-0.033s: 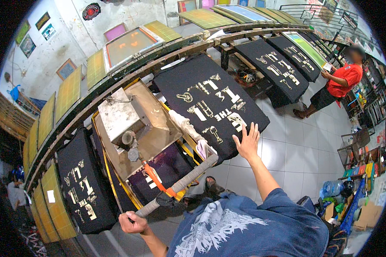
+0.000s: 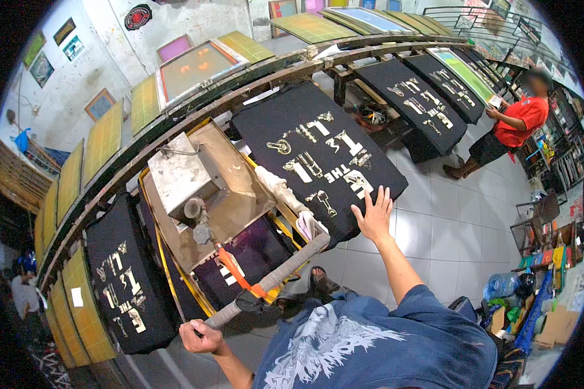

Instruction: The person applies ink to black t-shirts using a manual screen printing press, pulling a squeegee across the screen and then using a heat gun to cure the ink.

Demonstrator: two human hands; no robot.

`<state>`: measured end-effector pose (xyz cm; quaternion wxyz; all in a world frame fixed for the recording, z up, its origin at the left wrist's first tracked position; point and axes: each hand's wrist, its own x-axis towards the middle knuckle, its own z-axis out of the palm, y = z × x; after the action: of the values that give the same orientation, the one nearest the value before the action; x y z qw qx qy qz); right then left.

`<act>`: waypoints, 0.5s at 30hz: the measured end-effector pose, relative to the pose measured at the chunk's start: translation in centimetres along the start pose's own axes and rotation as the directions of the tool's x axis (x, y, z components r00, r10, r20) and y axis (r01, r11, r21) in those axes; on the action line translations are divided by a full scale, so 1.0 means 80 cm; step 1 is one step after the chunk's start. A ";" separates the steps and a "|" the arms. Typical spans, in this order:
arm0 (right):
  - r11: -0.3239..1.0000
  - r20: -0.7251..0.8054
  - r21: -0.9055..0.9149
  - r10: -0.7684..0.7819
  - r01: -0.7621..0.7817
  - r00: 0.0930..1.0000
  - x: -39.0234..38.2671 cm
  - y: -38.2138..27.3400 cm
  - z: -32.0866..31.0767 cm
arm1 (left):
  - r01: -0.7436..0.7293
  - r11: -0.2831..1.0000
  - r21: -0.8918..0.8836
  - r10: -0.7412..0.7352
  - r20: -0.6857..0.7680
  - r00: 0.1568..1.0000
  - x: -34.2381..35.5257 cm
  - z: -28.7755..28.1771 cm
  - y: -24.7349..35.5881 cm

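Note:
My left hand (image 2: 201, 337) is closed around the near end of a long grey wrapped handle (image 2: 300, 260). The handle crosses the front of a yellow-edged metal frame that carries a boxy metal unit (image 2: 185, 178) with an orange hose (image 2: 230, 267); it looks like a heater. A dark printed shirt (image 2: 240, 249) shows partly beneath this frame. To the right, a black shirt (image 2: 259, 123) with pale printed lettering and tool shapes lies flat on a board. My right hand (image 2: 374, 217) has its fingers spread at that shirt's near edge, by the print; whether it presses down I cannot tell.
Another printed black shirt (image 2: 130, 292) lies left of the frame. More shirts (image 2: 412, 104) line the bench to the far right, where a person in red (image 2: 525, 113) holds a green screen frame (image 2: 464, 74). A metal rail (image 2: 201, 110) and yellowish boards (image 2: 104, 136) run behind.

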<state>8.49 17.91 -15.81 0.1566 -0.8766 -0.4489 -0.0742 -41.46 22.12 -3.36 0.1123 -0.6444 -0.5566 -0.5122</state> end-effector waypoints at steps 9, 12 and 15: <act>0.999 0.047 -0.037 -0.028 0.030 0.998 -0.002 0.000 -0.005 | -0.005 1.000 -0.011 0.005 0.001 1.000 -0.004 0.000 -0.008; 0.999 -0.022 0.007 -0.038 0.038 0.999 0.001 0.000 -0.007 | -0.007 1.000 -0.015 0.007 -0.003 1.000 -0.003 0.000 -0.007; 0.998 -0.041 0.044 -0.050 0.052 0.998 0.001 -0.001 -0.006 | -0.007 1.000 -0.017 0.007 -0.003 1.000 -0.003 0.001 -0.007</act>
<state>8.49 17.83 -15.32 0.1835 -0.8595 -0.4694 -0.0855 -41.85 22.25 -3.85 0.1096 -0.6466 -0.5498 -0.5173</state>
